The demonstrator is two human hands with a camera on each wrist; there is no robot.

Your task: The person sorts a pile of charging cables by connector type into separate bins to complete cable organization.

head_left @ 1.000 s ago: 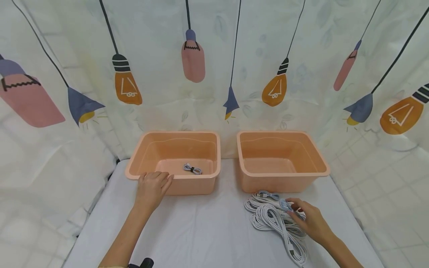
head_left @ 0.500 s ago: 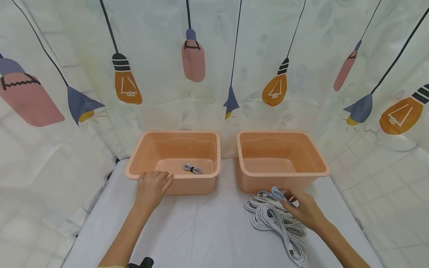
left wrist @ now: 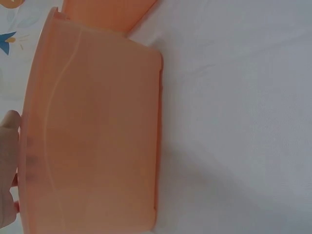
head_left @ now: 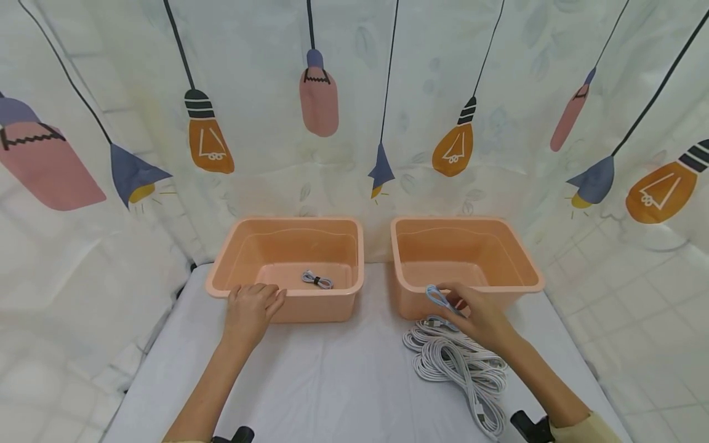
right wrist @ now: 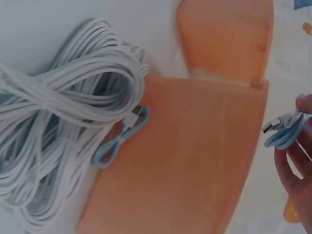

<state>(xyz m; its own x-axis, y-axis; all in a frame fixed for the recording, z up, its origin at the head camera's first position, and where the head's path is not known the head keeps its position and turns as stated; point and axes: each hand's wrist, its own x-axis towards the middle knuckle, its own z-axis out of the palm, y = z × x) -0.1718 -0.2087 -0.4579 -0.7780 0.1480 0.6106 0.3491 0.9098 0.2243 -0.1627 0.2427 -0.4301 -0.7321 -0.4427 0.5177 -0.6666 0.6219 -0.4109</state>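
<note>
Right hand [head_left: 480, 315] with blue cable [head_left: 437, 298]; left hand [head_left: 250, 309] on left bin [head_left: 288, 291].
Right fingers [right wrist: 292, 161] curl round the folded cable, held at the right bin's [head_left: 520, 286] front rim. Left fingers lie straight over the left bin's rim; grey cable [head_left: 317, 280] inside. White cables [head_left: 456, 363] heaped on worktop [head_left: 338, 381], with another blue cable [right wrist: 119, 139].

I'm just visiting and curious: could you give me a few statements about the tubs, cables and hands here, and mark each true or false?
1. The right hand holds a small blue cable. True.
2. The left tub has nothing inside. False: a small coiled cable lies in it.
3. The left hand rests on the left tub's front rim. True.
4. The white cable pile lies inside the right tub. False: it lies on the table in front of it.
</note>
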